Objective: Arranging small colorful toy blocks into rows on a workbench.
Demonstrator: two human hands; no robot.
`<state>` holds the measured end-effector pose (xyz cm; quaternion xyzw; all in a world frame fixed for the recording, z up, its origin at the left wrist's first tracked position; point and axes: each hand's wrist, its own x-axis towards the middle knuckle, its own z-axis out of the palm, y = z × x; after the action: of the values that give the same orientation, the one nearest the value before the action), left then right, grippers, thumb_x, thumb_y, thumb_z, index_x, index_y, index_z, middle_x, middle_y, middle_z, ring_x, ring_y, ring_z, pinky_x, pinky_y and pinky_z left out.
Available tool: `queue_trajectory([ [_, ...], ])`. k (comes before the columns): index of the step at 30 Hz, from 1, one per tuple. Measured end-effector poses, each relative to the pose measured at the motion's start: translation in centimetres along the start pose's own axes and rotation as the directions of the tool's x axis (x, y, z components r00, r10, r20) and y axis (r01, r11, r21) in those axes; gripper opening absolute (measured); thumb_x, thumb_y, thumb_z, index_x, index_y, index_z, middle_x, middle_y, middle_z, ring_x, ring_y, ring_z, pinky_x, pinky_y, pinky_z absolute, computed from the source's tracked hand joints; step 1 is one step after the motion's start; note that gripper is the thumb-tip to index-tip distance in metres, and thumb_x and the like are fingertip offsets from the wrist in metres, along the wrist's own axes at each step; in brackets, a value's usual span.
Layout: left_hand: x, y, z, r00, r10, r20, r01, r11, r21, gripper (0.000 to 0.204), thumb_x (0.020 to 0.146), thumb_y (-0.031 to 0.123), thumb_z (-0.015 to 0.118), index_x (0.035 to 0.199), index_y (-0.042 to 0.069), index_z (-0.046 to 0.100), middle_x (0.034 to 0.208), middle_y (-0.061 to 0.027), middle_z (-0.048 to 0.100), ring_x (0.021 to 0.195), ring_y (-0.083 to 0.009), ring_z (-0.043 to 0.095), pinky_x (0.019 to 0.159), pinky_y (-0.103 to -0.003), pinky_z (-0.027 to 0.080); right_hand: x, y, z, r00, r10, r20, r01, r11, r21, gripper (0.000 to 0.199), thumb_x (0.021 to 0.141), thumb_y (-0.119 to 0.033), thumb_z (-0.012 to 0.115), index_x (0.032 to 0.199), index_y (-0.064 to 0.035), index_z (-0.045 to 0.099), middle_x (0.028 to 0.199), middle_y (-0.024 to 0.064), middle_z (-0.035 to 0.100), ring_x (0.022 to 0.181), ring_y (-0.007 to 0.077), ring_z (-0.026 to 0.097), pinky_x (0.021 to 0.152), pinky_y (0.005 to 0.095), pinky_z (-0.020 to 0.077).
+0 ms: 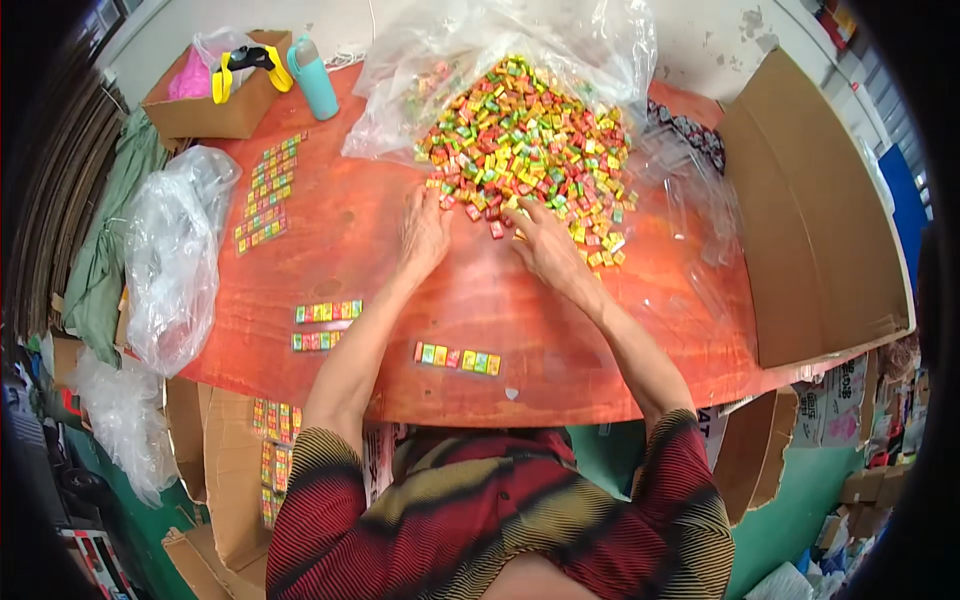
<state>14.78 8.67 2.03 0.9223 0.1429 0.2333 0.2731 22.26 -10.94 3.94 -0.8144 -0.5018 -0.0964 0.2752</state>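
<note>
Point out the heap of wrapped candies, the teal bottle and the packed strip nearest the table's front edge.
heap of wrapped candies (525, 140), head view, middle of the pile.
teal bottle (315, 85), head view, on its body.
packed strip (458, 358), head view, middle of the row of sweets.

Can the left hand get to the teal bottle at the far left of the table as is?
Probably yes. The left hand rests at the near edge of the candy pile, and only bare table lies between it and the teal bottle. It needs a long forward stretch.
</note>
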Motion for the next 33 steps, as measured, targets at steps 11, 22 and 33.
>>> queue_trajectory([
  [11, 14.7, -2.9, 2.5, 0.970, -0.038, 0.241, 0.024, 0.998, 0.060, 0.064, 0.077, 0.037, 0.057, 0.124, -0.004, 0.039, 0.113, -0.0270, 0.050, 0.109, -0.0361, 0.047, 0.094, -0.041, 0.036, 13.6, 11.8, 1.3, 0.983, 0.172, 0.061, -0.172, 0.985, -0.005, 0.050, 0.074, -0.016, 0.062, 0.117, 0.0023, 0.045, 0.107, 0.0258, 0.051, 0.099, 0.0370, 0.051, 0.087, 0.0394, 0.0414],
  [22, 22.8, -6.0, 7.3, 0.982, -0.043, 0.186, 0.090, 0.964, -0.249, 0.074, 0.068, 0.044, 0.064, 0.125, 0.002, 0.041, 0.118, -0.0204, 0.051, 0.111, -0.0334, 0.047, 0.095, -0.037, 0.035, 20.1, 15.3, 6.2, 0.915, 0.359, -0.182, -0.387, 0.910, -0.148, 0.067, 0.067, -0.050, 0.065, 0.114, -0.0063, 0.048, 0.117, 0.0149, 0.049, 0.108, 0.0387, 0.042, 0.087, 0.0478, 0.0410],
  [33, 17.8, -0.5, 5.1, 0.997, -0.054, 0.053, 0.066, 0.967, -0.245, 0.027, 0.079, 0.024, 0.050, 0.102, 0.010, 0.057, 0.096, -0.0138, 0.062, 0.086, -0.0292, 0.059, 0.074, -0.036, 0.046, 16.7, 11.2, 5.1, 0.920, 0.366, 0.142, -0.372, 0.699, 0.611, 0.028, 0.074, -0.015, 0.056, 0.101, -0.0077, 0.061, 0.074, 0.0108, 0.060, 0.059, 0.0179, 0.056, 0.058, 0.0313, 0.0456],
])
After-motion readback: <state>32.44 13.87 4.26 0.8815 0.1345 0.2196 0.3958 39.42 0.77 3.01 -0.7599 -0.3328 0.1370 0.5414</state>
